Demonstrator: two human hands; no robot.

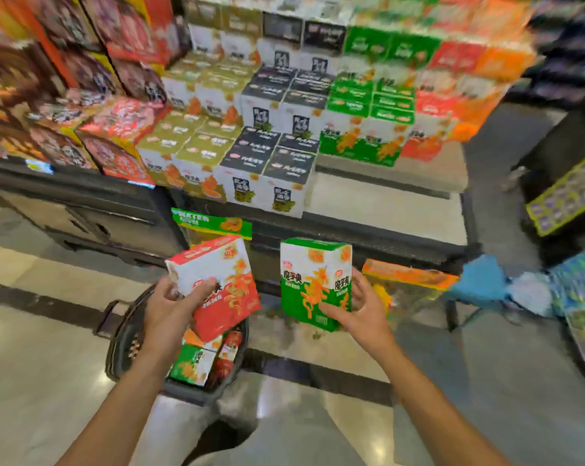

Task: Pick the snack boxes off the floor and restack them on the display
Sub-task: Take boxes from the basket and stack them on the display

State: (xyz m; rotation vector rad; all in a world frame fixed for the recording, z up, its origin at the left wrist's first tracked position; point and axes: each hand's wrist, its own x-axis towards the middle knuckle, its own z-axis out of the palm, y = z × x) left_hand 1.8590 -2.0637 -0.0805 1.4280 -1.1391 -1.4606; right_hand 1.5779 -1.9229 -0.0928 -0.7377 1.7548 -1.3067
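My left hand [173,306] grips a red and white snack box [223,284], tilted, above a dark basket [123,344] on the floor. My right hand [361,304] holds a green and white snack box [313,280] upright, in front of the display's dark base. Inside the basket lie more boxes, among them a green one [192,364] and a red one [227,354]. The stepped display [385,206] carries stacked rows of olive, black, green and red boxes; its lower right steps are bare.
A green-topped box [213,225] and an orange-topped box [408,275] stand on the floor against the display base. A blue stool [479,284] is at the right. Red cartons [116,129] fill the left shelf. Shiny tiled floor lies all around.
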